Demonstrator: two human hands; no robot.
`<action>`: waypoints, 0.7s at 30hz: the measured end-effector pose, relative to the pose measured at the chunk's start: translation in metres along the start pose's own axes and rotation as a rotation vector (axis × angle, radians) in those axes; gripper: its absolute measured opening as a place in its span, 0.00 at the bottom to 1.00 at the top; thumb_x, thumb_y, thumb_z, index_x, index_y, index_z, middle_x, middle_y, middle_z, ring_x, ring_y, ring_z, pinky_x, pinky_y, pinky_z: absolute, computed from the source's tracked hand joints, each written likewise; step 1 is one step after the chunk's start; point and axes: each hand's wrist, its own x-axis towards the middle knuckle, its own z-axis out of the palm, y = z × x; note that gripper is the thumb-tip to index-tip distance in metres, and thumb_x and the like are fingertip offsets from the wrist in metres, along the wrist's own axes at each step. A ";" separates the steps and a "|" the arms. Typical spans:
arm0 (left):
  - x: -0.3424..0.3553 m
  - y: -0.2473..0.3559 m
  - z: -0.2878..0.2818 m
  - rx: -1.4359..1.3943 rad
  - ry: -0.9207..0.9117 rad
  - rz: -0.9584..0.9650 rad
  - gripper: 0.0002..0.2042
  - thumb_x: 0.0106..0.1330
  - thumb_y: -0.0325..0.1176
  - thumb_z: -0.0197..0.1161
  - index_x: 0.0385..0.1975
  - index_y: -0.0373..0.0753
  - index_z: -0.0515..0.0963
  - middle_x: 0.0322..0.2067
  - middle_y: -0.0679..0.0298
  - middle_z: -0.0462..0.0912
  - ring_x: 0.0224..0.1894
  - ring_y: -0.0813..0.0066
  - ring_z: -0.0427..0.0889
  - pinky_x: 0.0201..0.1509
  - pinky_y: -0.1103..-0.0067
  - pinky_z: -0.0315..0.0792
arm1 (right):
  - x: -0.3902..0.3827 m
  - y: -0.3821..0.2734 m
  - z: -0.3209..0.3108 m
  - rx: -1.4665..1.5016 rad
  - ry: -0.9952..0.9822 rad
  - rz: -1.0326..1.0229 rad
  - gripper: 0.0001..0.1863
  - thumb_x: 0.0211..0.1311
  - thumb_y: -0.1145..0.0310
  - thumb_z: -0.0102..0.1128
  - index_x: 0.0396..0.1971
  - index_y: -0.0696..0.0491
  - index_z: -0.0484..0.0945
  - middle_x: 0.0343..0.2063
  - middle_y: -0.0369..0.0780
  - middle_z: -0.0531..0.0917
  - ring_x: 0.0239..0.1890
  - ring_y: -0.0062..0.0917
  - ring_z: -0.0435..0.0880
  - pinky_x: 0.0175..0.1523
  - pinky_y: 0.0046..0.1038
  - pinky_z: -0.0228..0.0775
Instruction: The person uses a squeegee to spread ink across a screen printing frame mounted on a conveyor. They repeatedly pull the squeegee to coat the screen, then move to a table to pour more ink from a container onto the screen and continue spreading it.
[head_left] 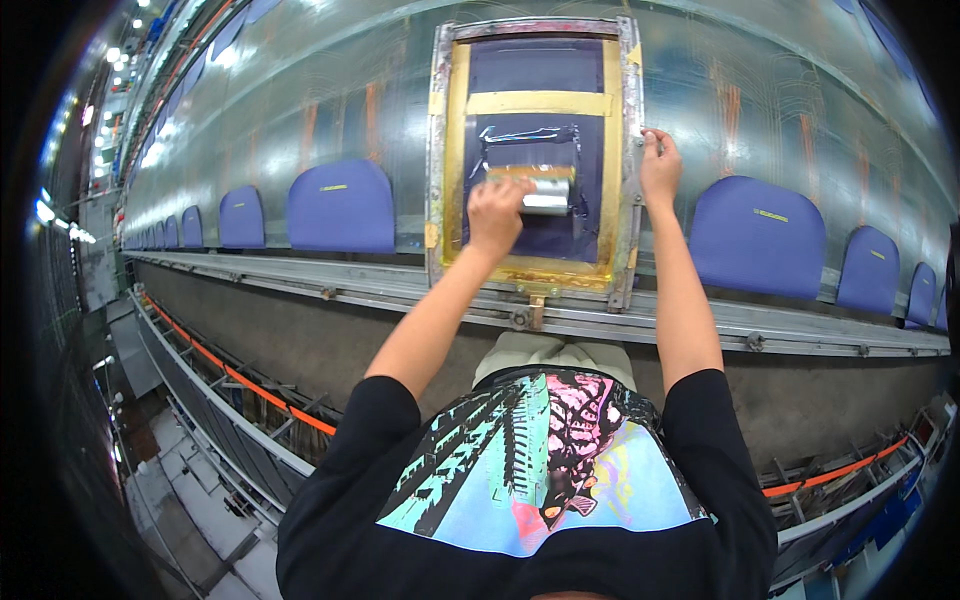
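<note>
A silkscreen frame (436,150) lies on the long table before me, its edges taped in yellow over a dark purple mesh. My left hand (497,212) is wrapped around the left end of a squeegee (548,197) with a shiny metal body, held crosswise on the mesh. Glossy ink (525,136) lies just beyond the squeegee, within the printing area. At the frame's upper right side, my right hand (661,168) has its fingers closed against the outer edge. My palm hides part of the squeegee's left end.
Purple rounded fabric pieces (342,205) lie along the near side of the glassy table, with more on the right (758,236). A metal rail (380,290) with small stops runs along the front edge. An orange-striped rail (240,373) stands behind me on the left.
</note>
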 end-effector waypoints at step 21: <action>-0.162 -0.293 -0.174 -0.121 -0.137 -0.006 0.28 0.53 0.19 0.65 0.56 0.50 0.84 0.59 0.71 0.84 0.62 0.61 0.81 0.65 0.63 0.74 | -0.169 -0.142 0.285 0.078 0.021 -0.251 0.11 0.74 0.61 0.59 0.43 0.49 0.87 0.26 0.39 0.84 0.26 0.24 0.78 0.38 0.32 0.71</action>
